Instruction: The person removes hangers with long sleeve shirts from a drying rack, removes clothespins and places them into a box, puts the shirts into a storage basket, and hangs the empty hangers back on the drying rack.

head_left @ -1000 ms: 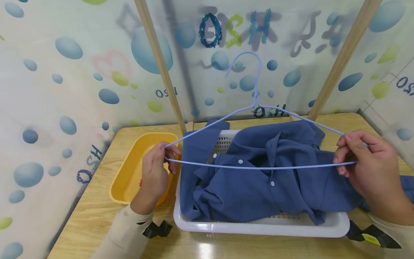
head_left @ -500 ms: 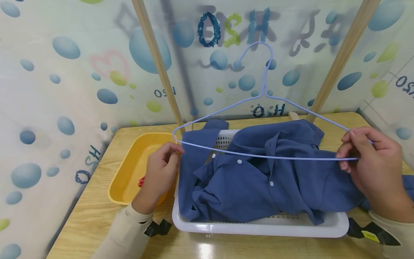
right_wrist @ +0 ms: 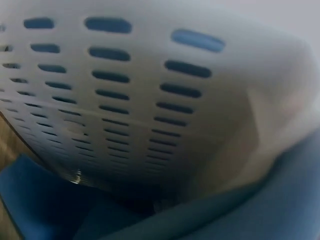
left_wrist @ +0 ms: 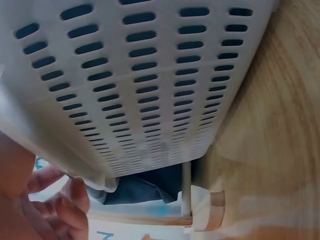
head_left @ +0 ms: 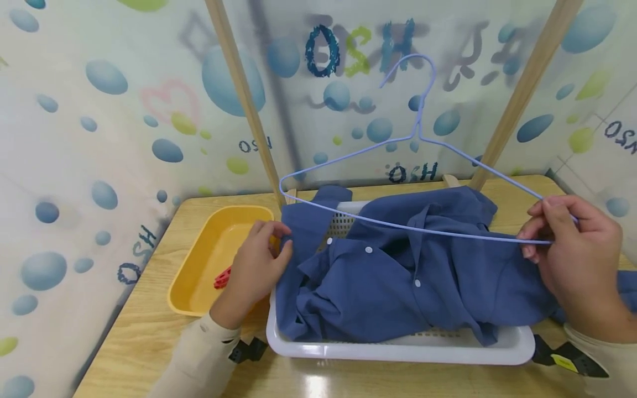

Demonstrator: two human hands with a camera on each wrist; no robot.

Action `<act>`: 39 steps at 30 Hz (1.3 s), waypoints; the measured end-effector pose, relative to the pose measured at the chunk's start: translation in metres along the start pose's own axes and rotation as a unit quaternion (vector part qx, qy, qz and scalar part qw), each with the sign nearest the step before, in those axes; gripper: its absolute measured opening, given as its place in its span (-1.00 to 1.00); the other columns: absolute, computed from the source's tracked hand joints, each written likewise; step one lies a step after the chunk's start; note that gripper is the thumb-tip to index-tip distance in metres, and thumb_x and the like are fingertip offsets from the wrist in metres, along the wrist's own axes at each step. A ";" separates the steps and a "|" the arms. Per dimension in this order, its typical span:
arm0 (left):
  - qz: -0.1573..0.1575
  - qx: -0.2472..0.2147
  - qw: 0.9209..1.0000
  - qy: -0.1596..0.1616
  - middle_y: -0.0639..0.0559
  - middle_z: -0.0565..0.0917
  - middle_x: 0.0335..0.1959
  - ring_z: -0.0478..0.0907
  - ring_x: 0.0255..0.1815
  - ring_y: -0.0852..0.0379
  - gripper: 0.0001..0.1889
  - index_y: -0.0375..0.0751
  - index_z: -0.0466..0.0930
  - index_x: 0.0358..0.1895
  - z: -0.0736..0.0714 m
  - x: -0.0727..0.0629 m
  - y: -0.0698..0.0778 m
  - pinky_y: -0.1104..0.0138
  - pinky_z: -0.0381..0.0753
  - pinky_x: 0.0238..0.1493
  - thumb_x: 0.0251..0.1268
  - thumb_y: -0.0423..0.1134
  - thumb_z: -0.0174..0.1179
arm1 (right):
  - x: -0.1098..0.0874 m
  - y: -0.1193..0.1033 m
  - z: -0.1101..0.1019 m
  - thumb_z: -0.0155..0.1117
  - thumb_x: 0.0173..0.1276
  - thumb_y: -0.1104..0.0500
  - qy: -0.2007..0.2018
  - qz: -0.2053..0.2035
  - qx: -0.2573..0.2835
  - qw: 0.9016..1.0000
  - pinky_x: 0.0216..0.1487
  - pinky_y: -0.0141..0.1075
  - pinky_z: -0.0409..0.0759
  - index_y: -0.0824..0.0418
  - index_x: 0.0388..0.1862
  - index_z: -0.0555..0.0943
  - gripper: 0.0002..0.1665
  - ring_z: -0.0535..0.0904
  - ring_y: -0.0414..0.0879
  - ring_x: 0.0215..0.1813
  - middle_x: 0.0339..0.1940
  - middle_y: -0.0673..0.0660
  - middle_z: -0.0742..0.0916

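My right hand (head_left: 579, 254) pinches a light-blue wire hanger (head_left: 393, 225) by its right corner, holding it over the basket. The hanger's hook points up and its left end hangs free. Below it a dark blue shirt (head_left: 368, 301) with white buttons lies crumpled in a white basket (head_left: 398, 354), with parts hanging over the rim. My left hand (head_left: 261, 254) is at the basket's left side, loosely curved beside the shirt, with a gap between thumb and fingers and nothing seen in them. The right wrist view shows basket wall and blue cloth, not the fingers.
A yellow tray (head_left: 184, 276) with red clothespins (head_left: 222, 278) stands left of the basket, partly behind my left hand. Two wooden poles (head_left: 244, 83) rise behind the basket. A patterned sheet backs the wooden table (head_left: 124, 342).
My left hand has let go of the hanger's left corner and moved slightly right, toward the shirt. The hanger's left end and hook have swung up and right; my right hand keeps its grip.
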State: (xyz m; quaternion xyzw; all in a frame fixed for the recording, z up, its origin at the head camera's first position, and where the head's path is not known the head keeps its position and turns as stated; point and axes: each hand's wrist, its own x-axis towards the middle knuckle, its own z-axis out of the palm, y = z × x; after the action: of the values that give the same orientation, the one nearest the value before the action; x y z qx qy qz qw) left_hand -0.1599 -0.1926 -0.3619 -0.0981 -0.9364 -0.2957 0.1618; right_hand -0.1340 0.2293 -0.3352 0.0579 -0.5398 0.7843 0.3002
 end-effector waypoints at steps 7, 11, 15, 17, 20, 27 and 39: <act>-0.025 0.007 0.999 -0.035 -0.04 0.47 -0.17 0.38 -0.52 0.12 -0.83 -0.03 0.60 -0.02 0.009 -0.001 -0.002 0.33 0.42 -0.47 0.37 -0.24 0.19 | 0.013 -0.008 0.003 0.23 0.45 0.20 0.019 -0.032 -0.046 0.998 -0.75 -0.45 0.34 0.47 -0.30 0.57 -0.71 0.44 -0.10 -0.76 -0.65 0.18 0.65; -0.011 0.052 0.998 -0.046 -0.06 0.48 -0.09 0.40 -0.57 0.11 -0.85 0.00 0.61 -0.03 0.011 -0.001 0.002 0.33 0.43 -0.51 0.42 -0.19 0.13 | 0.024 -0.016 0.000 0.15 0.51 0.14 0.036 -0.038 -0.107 0.993 -0.66 -0.47 0.31 0.32 -0.21 0.60 -0.76 0.38 -0.14 -0.73 -0.61 0.11 0.64; 0.002 0.082 0.996 -0.043 -0.07 0.50 -0.03 0.37 -0.66 0.12 -0.85 0.02 0.63 -0.06 0.011 0.000 0.004 0.33 0.42 -0.56 0.43 -0.17 0.11 | 0.036 -0.021 -0.002 0.06 0.56 0.17 0.024 -0.063 -0.107 0.992 -0.63 -0.47 0.25 0.25 -0.20 0.59 -0.79 0.34 -0.17 -0.73 -0.64 0.06 0.65; 0.002 0.083 0.996 -0.041 -0.08 0.51 -0.02 0.36 -0.67 0.12 -0.85 0.02 0.63 -0.07 0.010 -0.001 0.004 0.34 0.41 -0.57 0.43 -0.17 0.10 | 0.042 -0.023 -0.003 -0.01 0.60 0.21 0.008 -0.083 -0.093 0.992 -0.64 -0.46 0.20 0.23 -0.22 0.58 -0.77 0.34 -0.20 -0.75 -0.66 0.03 0.66; 0.002 0.083 0.996 -0.037 -0.08 0.52 -0.02 0.35 -0.67 0.13 -0.85 0.02 0.63 -0.09 0.010 -0.001 0.004 0.34 0.40 -0.57 0.43 -0.17 0.09 | 0.049 -0.026 -0.006 -0.12 0.63 0.24 -0.003 -0.096 -0.096 0.991 -0.63 -0.48 0.19 0.19 -0.19 0.57 -0.72 0.36 -0.25 -0.74 -0.66 -0.03 0.69; -0.007 0.084 0.996 -0.036 -0.08 0.52 -0.03 0.36 -0.66 0.12 -0.86 0.01 0.64 -0.10 0.009 -0.001 0.003 0.34 0.40 -0.56 0.41 -0.18 0.12 | 0.063 -0.026 -0.010 -0.20 0.64 0.31 -0.006 -0.151 -0.061 0.987 -0.61 -0.55 0.18 0.23 -0.15 0.57 -0.68 0.36 -0.33 -0.76 -0.65 -0.06 0.70; -0.005 0.088 0.996 -0.031 -0.07 0.52 -0.03 0.36 -0.65 0.13 -0.86 0.03 0.64 -0.10 0.006 -0.001 0.004 0.35 0.39 -0.57 0.42 -0.16 0.10 | 0.055 -0.031 -0.006 -0.17 0.64 0.30 0.009 -0.122 -0.029 0.992 -0.62 -0.54 0.24 0.25 -0.16 0.55 -0.71 0.40 -0.26 -0.75 -0.65 0.02 0.68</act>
State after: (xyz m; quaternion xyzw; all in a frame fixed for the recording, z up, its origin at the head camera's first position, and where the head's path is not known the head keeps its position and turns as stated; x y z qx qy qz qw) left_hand -0.1593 -0.1864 -0.3647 -0.0882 -0.9637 -0.2101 0.1394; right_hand -0.1612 0.2647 -0.2900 0.1070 -0.5484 0.7265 0.4000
